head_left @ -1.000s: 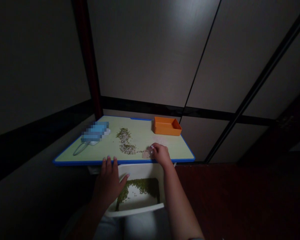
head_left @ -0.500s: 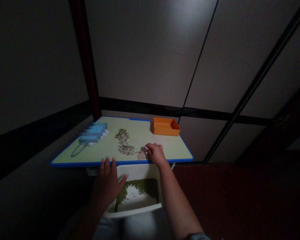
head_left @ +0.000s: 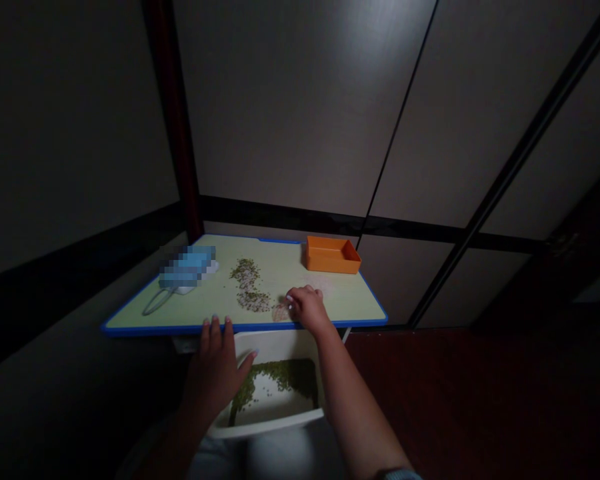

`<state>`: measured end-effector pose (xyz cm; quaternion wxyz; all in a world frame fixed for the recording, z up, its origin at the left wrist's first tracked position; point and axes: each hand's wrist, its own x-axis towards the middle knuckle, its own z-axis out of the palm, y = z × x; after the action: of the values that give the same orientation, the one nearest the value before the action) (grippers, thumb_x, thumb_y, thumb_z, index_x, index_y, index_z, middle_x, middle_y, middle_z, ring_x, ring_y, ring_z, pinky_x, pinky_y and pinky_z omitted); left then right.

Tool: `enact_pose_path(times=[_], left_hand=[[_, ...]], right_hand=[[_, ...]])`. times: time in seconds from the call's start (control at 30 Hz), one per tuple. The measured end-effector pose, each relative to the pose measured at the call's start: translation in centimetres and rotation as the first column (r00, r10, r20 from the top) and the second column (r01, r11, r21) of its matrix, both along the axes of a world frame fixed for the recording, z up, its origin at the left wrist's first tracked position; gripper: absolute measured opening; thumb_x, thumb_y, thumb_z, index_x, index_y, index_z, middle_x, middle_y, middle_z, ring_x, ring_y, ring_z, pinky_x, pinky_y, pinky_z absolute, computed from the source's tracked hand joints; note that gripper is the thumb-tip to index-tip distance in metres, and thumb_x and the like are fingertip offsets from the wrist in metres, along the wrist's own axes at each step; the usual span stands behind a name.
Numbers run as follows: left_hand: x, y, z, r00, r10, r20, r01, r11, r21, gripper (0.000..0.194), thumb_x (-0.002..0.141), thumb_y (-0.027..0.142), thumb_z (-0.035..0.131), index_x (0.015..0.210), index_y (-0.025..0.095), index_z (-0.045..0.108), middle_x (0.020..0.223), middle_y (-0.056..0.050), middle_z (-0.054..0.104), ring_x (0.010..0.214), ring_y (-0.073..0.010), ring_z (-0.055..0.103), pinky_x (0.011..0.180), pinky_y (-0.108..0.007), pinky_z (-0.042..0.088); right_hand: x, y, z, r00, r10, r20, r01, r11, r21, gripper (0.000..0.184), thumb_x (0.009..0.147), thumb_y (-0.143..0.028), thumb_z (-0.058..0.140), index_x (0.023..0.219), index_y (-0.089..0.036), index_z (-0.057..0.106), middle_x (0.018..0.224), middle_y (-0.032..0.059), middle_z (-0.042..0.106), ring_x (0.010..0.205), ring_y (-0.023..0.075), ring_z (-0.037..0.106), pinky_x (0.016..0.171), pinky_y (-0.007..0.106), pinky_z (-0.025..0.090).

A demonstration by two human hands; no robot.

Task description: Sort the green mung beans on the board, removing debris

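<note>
A dark panelled wall (head_left: 300,120) stands behind the pale, blue-edged tabletop (head_left: 285,260); the light is dim. In the head view, the right hand (head_left: 307,308) is bent over the near part of the tabletop with its fingers drawn in narrow; whether they hold anything cannot be told. Just left of these fingers lies a pinkish-brown patch (head_left: 280,312), too small to identify. Farther left, reaching away beyond them, are the loose grains (head_left: 253,300), green mixed with pale. The left hand (head_left: 217,363) has extended fingers at the near edge and its thumb set wide, over the white bin (head_left: 275,423). Green grains (head_left: 297,375) lie in the bin, below and between both sets of fingers. The orange box (head_left: 333,265) stands beyond the right fingers, to their right. For sound handling of the loose grains, set the right fingertips low and use short, light strokes; such grains would probably scatter under a fast sweep. Begin with those nearest the fingers. Use the left hand to steady the bin, and leave the far grains undisturbed.
</note>
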<state>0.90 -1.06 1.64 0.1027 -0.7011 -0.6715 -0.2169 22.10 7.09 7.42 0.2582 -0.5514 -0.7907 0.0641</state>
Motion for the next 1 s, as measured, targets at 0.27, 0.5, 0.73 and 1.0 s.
enact_pose_path(times=[0.27,0.5,0.73,1.0], left_hand=[[0.00,0.15,-0.27,1.000,-0.003,0.018,0.003,1.000,0.007,0.079,0.079,0.050,0.044,0.139,0.000,0.035,0.149,-0.028,0.031,0.143,-0.0383,0.018,0.102,-0.049,0.039],[-0.05,0.31,-0.34,1.000,-0.003,0.014,0.003,1.000,-0.006,0.080,0.079,0.050,0.045,0.139,-0.002,0.034,0.148,-0.028,0.031,0.143,-0.0395,0.018,0.103,-0.049,0.038],[0.11,0.09,-0.04,1.000,0.003,0.017,-0.003,1.000,-0.007,0.079,0.079,0.048,0.044,0.140,-0.001,0.034,0.149,-0.028,0.030,0.143,-0.0394,0.019,0.100,-0.050,0.040],[-0.01,0.18,-0.14,1.000,0.001,0.013,-0.001,1.000,-0.016,0.080,0.079,0.050,0.044,0.140,-0.001,0.034,0.149,-0.027,0.031,0.143,-0.0393,0.019,0.102,-0.049,0.039]], right_hand=[[0.19,-0.32,0.25,1.000,-0.017,0.024,0.017,1.000,-0.002,0.021,0.091,-0.019,0.044,0.098,-0.026,0.062,0.097,0.0006,0.066,0.099,0.0177,0.049,0.079,0.029,0.024],[0.42,0.08,0.05,0.989,-0.118,0.084,0.116,0.993,0.032,0.018,0.089,-0.020,0.046,0.101,-0.026,0.059,0.099,0.0022,0.064,0.100,0.0185,0.049,0.077,0.030,0.024],[0.12,0.22,0.23,0.981,-0.146,0.129,0.142,0.989,0.040,0.018,0.087,-0.020,0.050,0.103,-0.026,0.057,0.101,0.0019,0.065,0.100,0.0188,0.049,0.078,0.030,0.024],[-0.02,0.35,0.25,0.977,-0.167,0.135,0.165,0.986,0.026,0.015,0.089,-0.021,0.048,0.102,-0.026,0.055,0.101,0.0014,0.065,0.100,0.0186,0.051,0.077,0.030,0.023]])
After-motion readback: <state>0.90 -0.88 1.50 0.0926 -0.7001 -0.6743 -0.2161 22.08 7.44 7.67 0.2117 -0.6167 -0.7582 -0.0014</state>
